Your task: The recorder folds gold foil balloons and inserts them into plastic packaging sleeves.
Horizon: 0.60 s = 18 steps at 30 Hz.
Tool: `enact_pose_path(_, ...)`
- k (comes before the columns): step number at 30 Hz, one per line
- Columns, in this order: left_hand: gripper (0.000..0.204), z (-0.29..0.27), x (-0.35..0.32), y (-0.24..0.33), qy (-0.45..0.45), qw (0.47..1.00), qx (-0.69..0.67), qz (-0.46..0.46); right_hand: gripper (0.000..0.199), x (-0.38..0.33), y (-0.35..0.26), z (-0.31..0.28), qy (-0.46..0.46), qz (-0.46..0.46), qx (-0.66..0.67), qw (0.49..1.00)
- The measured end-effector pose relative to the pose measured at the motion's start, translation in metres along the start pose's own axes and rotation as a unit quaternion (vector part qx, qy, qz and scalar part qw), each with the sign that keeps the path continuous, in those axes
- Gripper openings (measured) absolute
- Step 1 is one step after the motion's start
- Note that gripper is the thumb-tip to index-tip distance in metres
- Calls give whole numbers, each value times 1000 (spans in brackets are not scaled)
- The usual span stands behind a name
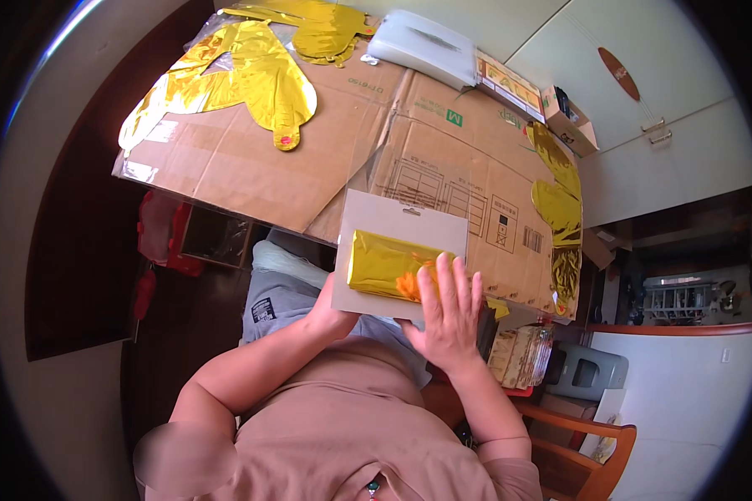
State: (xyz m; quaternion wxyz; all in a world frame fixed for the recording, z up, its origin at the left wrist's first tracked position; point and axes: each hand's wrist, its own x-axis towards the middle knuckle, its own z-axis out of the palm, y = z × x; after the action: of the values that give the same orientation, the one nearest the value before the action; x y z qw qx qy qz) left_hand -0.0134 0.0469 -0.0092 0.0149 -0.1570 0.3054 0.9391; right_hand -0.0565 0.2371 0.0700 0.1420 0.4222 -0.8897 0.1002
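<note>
Off to my left on the table (226, 179), which is covered in flattened cardboard, lies a large flat gold foil balloon (242, 79). Nearer to me, my left hand (330, 313) grips the lower left edge of a grey card backing (397, 221), fingers tucked behind it and thumb at the edge. On the front of that card sits a folded gold foil balloon pack (384, 263), shiny with an orange patch. My right hand (447, 313) is open, fingers spread and laid flat over the right end of the pack and the card's lower right. Further right, another gold foil balloon (560, 209) hangs over the table's edge.
</note>
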Motion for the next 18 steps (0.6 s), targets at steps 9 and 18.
enact_pose_path(9, 33, -10, 4, -5, -40, 993, 105, 24, 30, -5, -8, 14, 140, -99, -20, 985)
enact_pose_path(18, 27, 8, -1, 21, -39, 993, 104, -48, 29, 18, 3, 21, 146, -94, -27, 984)
